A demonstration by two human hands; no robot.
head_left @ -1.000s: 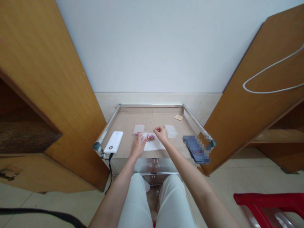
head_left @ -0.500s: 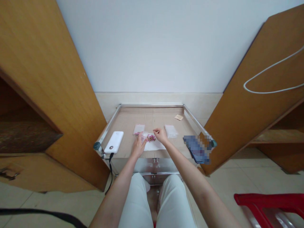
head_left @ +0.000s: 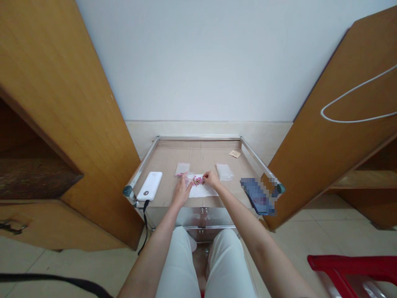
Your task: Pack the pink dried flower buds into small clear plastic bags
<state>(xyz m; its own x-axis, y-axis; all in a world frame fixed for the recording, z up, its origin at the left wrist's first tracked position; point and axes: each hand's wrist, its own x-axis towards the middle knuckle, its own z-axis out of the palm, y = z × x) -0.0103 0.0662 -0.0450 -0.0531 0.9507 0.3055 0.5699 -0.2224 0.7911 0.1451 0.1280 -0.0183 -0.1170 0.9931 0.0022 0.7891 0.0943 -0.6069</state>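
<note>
A cluster of small pink and brownish bead-like pieces (head_left: 197, 181) lies on a white sheet (head_left: 203, 191) at the middle of the tabletop. My left hand (head_left: 181, 190) is at the left of the cluster, thumb and fingers closed on a small clear plastic bag (head_left: 189, 178). From the right, my right hand (head_left: 211, 179) pinches at the edge of the pink beads. Its fingertips partly hide what they hold. More pink bits show by the left fingertips, in front of a stack of clear bags (head_left: 182, 168). Another stack of clear bags (head_left: 224, 172) lies just right of my right hand.
A white power bank (head_left: 150, 186) with a black cable lies at the left of the metal-railed table (head_left: 198, 145). On the right are a dark blue, blurred-out item (head_left: 257, 196) and a small tan card (head_left: 235, 154). Wooden cabinets flank both sides; a red stool (head_left: 350, 263) stands lower right.
My right hand has lowered its fingertips onto the right edge of the pink beads; before, they were held slightly above and apart. My left hand has stayed at the bag.
</note>
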